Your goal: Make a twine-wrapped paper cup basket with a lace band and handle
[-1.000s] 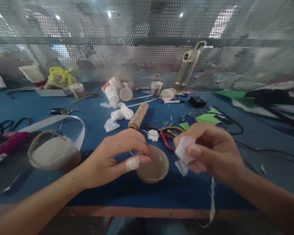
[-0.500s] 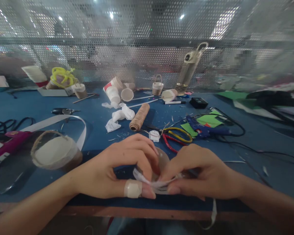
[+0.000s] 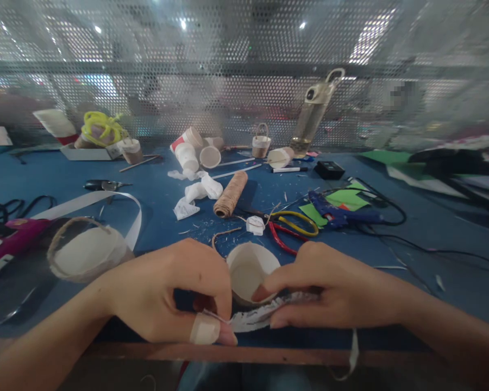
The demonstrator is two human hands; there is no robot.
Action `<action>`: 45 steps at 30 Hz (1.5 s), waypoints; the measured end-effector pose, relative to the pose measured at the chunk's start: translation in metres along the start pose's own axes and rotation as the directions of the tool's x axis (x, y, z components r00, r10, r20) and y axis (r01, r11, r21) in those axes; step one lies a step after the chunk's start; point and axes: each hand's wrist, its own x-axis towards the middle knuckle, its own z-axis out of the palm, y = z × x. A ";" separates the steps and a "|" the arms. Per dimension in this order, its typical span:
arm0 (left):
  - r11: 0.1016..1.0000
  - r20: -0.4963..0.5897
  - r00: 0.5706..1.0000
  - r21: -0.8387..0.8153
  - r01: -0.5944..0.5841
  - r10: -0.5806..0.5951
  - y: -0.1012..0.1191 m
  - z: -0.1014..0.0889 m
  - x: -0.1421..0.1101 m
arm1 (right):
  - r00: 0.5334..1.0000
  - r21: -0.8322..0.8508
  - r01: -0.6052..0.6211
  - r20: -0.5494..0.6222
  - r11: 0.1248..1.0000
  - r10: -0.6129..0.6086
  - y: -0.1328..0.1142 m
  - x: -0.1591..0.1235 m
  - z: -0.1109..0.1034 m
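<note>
**Strip already spread between your two hands, at the cup's near side**

The open cup sits upright on the tabletop, near the middle of the scene, its mouth facing you. Along its near side you have the crinkled white strip drawn out. Your left hand has its thumb and finger closed on the strip's left end. Your right hand has a closed grip farther along it, with a fingertip reaching inside the cup's rim. Whether the strip is stuck to the wall, you cannot tell from here. With both hands on the strip, that fingertip looks to be the cup's main steadying contact.

Just beyond the cup, a bit of twine curls to the left, and a small white scrap lies by the red handle and yellow handle. The twine spool is farther out, with the blue glue gun to the right. At the left stands a larger pale cup with a twine loop. The tilted bottle is at the far side.
</note>
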 end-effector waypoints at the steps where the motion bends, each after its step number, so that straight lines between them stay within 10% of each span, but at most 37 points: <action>1: 1.000 0.022 1.000 0.020 0.006 -0.007 0.000 -0.001 0.000 | 1.000 -0.011 0.007 0.009 1.000 -0.007 0.000 0.000 0.000; 12: 0.963 -0.018 0.990 0.229 0.140 -0.139 -0.007 -0.002 -0.001 | 0.997 -0.015 0.011 -0.076 1.000 -0.013 0.009 0.003 0.000; 23: 0.936 -0.206 0.917 0.013 0.352 -0.342 -0.006 -0.005 0.003 | 0.946 0.593 -0.262 0.000 0.761 0.325 0.010 0.007 -0.002; 45: 0.893 -0.285 0.854 -0.257 0.370 -0.436 -0.010 -0.002 0.007 | 0.948 0.690 -0.234 0.005 0.685 0.319 0.015 0.007 -0.001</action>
